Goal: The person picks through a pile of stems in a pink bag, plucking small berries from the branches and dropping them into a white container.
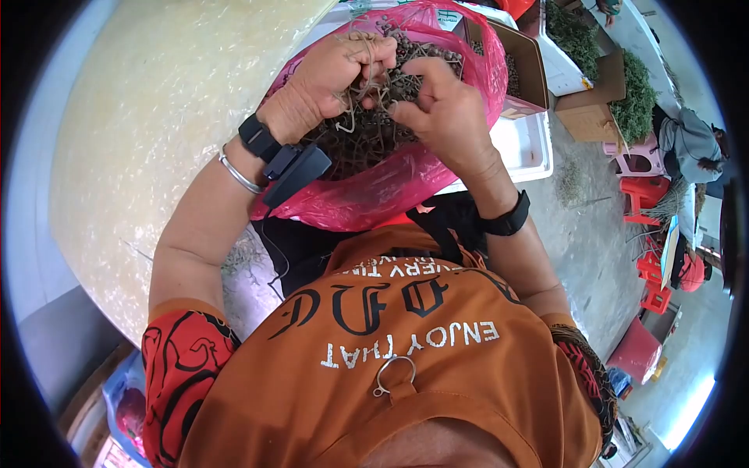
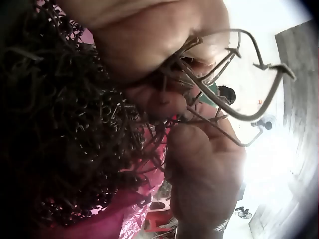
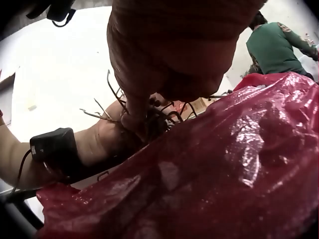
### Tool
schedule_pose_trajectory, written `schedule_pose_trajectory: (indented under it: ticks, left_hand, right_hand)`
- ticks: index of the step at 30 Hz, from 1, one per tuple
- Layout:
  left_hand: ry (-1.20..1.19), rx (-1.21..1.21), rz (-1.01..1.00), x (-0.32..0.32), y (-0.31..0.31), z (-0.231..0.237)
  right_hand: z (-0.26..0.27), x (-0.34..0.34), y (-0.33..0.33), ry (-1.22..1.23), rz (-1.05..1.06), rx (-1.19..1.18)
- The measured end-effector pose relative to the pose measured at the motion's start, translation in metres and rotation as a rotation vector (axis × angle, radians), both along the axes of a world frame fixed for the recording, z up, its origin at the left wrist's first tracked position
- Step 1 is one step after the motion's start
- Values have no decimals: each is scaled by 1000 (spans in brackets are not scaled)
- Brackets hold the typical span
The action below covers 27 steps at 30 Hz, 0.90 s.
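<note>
My left hand (image 1: pixel 339 70) holds a small tangle of thin brown stems (image 2: pixel 234 112) above a pink plastic bag (image 1: pixel 460 168). Hooked ends stick out past its curled fingers. Close on the right is my right hand (image 1: pixel 452 117), its thumb and forefinger apart beside the stems; in the left wrist view its fingertips lie right by them. Dark, tangled stems with small knobs (image 1: pixel 359 152) fill the bag below both hands. The right wrist view shows the right hand (image 3: pixel 174 55) from behind, partly hiding the stems and the left hand.
Beyond the bag stand a cardboard box (image 1: pixel 527 66) and a white foam box (image 1: pixel 534 148). Green plants (image 1: pixel 636 97) fill another carton at the right. A pale plastic-covered table (image 1: pixel 133 117) lies left. Red stools (image 1: pixel 644 195) and people are farther right.
</note>
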<state>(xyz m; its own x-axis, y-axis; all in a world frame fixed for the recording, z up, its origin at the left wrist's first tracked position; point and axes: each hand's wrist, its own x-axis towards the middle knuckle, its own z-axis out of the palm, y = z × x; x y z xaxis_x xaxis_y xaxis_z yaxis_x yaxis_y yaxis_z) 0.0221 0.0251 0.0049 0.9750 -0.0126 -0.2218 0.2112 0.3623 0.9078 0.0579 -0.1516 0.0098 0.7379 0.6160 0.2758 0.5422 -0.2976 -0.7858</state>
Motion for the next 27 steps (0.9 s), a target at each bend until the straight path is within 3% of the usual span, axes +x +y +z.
schedule_pose_trajectory:
  ticks: [3,7,11,12,14,16,19,20,23,27]
  left_hand:
    - [-3,24,-53,-1,0,1]
    - [-65,74,-107,-4,-2,3]
    - [-183,319,-215,1,-3,1]
    - [-319,395,-225,1,-5,-2]
    - [-592,548,-240,2,-11,-8]
    - [-647,621,-240,1,-13,-9]
    - [-769,759,-260,2,-18,-4]
    - [-793,851,-308,3,-18,-2]
    - [-822,1044,-404,0,-19,2]
    - [-1018,1052,-418,-3,-27,6]
  right_hand:
    - [-5,4,7,-412,100,-46]
    - [4,2,-3,-372,94,-122]
    - [5,4,-6,-399,55,-149]
    - [3,4,-6,-397,60,-148]
    - [-3,5,-10,-292,26,-145]
    - [-6,6,-11,-239,20,-136]
    - [-6,5,-20,170,69,44]
    - [-4,5,-23,169,71,46]
    - [3,-1,-27,778,74,55]
    - [3,-2,-38,1024,148,31]
